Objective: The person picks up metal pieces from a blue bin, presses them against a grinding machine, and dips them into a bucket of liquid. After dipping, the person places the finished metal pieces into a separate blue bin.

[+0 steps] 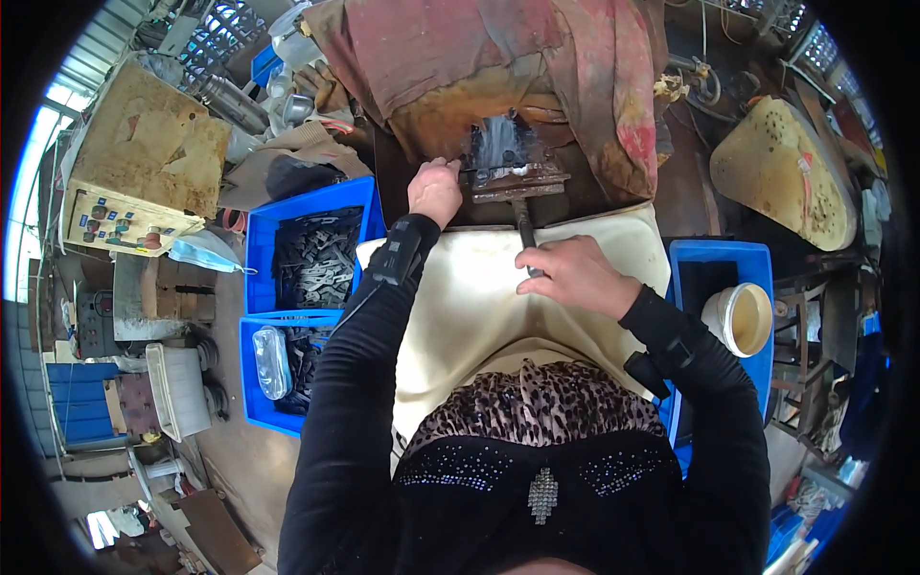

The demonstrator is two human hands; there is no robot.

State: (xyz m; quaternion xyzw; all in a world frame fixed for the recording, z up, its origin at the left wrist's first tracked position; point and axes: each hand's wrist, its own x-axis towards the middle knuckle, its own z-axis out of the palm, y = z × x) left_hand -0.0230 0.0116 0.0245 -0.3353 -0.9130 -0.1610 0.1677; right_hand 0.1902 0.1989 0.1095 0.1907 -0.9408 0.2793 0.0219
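Note:
In front of me a rusty metal fixture (pixel 522 182) sits beneath a machine draped with stained cloth. A dark metal block with a pale, shiny face (pixel 499 142) stands on it. A dark bar-shaped handle (pixel 524 222) runs from the fixture toward me. My right hand (pixel 580 275) is closed around its near end, thumb and fingers wrapped on it. My left hand (pixel 436 195) is at the fixture's left side, its fingers curled in. Whatever those fingertips pinch, if anything, is hidden. A cream cloth (pixel 460 278) covers my lap below both hands.
Left of me, one blue bin (pixel 251 259) holds many metal clip-like parts; another blue bin (pixel 251 383) holds dark parts and a clear package. At right, a blue crate (pixel 747 251) bears a white bucket (pixel 743 319). A control box (pixel 129 225) with knobs stands far left.

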